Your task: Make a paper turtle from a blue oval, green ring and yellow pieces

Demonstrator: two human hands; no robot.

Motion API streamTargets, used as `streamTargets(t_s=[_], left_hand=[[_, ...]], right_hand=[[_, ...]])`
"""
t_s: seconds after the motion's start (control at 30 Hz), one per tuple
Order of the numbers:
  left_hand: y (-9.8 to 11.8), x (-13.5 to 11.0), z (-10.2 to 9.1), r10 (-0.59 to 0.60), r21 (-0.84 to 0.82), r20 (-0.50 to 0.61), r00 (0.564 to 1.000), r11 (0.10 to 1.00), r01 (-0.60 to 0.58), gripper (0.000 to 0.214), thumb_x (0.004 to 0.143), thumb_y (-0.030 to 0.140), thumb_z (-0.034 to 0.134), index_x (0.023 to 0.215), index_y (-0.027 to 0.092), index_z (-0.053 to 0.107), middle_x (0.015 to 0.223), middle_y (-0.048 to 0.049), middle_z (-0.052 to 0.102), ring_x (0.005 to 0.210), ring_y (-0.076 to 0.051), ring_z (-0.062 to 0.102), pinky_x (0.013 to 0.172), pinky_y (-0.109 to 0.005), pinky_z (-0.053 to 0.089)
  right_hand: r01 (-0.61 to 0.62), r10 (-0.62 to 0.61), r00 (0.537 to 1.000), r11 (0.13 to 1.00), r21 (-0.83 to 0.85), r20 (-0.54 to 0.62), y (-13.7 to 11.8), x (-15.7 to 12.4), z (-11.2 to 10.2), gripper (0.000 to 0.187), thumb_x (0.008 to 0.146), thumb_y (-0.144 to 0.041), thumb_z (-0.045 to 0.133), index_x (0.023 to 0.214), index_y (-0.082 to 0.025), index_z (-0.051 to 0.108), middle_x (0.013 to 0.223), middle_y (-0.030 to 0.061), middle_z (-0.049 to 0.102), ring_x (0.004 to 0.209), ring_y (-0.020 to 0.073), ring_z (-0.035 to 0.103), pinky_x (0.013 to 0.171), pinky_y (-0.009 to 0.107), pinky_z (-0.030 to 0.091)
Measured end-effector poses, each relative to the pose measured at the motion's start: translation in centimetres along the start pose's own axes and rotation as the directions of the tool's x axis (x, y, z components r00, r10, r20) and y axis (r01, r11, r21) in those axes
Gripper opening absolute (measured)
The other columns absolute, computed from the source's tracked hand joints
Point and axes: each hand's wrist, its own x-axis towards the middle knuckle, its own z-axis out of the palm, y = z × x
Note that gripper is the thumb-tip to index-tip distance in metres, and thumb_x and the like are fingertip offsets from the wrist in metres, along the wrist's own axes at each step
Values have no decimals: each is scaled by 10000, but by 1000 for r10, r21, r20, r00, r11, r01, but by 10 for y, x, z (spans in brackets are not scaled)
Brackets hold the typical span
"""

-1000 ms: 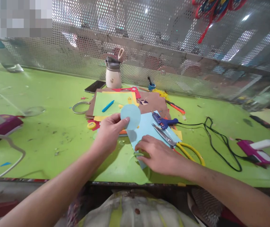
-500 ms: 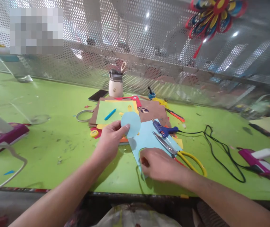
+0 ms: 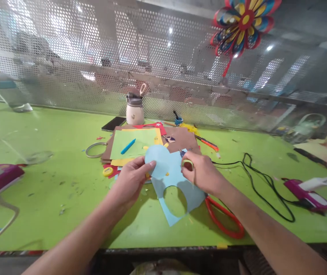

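Note:
My left hand (image 3: 136, 172) pinches a light-blue paper circle (image 3: 158, 160) between thumb and fingers, above the paper pile. To its right, my right hand (image 3: 202, 172) is closed around yellow-handled scissors (image 3: 191, 163); only a bit of the yellow handle shows between the fingers, and the blades cannot be made out. Beneath both hands lies a light-blue sheet (image 3: 169, 218) with a round hole cut in it. Red-handled scissors (image 3: 225, 223) rest beside that sheet, their blades hidden. A blue glue gun (image 3: 182, 153) is mostly covered by my right hand.
Brown and coloured papers (image 3: 136, 133) carry a blue pen (image 3: 128, 146). Behind them stand a white bottle (image 3: 135, 112) and a phone (image 3: 113, 123). A metal ring (image 3: 95, 149) lies left. A black cable (image 3: 262, 183) runs toward a purple power strip (image 3: 309, 194) at right.
My right hand has risen from the blue sheet's lower edge, and the yellow-handled scissors no longer lie on the sheet. The round hole and red handles now show. My left hand still holds the circle.

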Motion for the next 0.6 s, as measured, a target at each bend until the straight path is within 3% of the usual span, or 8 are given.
streamTargets(t_s=[0.13, 0.27, 0.43, 0.6], left_hand=[[8, -4, 0, -85, -29, 126, 988, 996, 89, 197, 776, 265, 744, 948, 171, 761, 820, -39, 745, 722, -149, 628, 736, -258, 504], [7, -3, 4, -160, -16, 172, 972, 986, 165, 212, 791, 232, 741, 989, 158, 760, 868, -52, 752, 769, -137, 627, 744, -220, 483], [2, -1, 6, -188, -9, 143, 972, 982, 191, 180, 784, 220, 751, 948, 149, 769, 818, -42, 750, 729, -122, 611, 710, -204, 476], [1, 0, 4, -160, -33, 102, 982, 986, 164, 185, 808, 244, 724, 972, 168, 763, 853, -35, 756, 741, -134, 626, 764, -240, 500]], right_hand=[[-20, 12, 999, 980, -198, -39, -1, 12, 8, 148, 751, -42, 535, 789, -172, 594, 698, 102, 691, 676, 263, 644, 570, 302, 347], [17, -32, 998, 960, -280, -49, -14, 15, 8, 147, 802, -70, 520, 878, -157, 611, 856, 143, 702, 810, 292, 650, 640, 327, 359], [41, -49, 998, 972, -232, -30, -22, 15, 10, 114, 843, -164, 563, 939, -137, 618, 927, 159, 699, 848, 291, 647, 668, 331, 377], [-6, 5, 1000, 999, -37, -28, -14, 16, 16, 59, 807, -128, 560, 825, -159, 607, 786, 109, 688, 727, 240, 623, 606, 309, 355]])
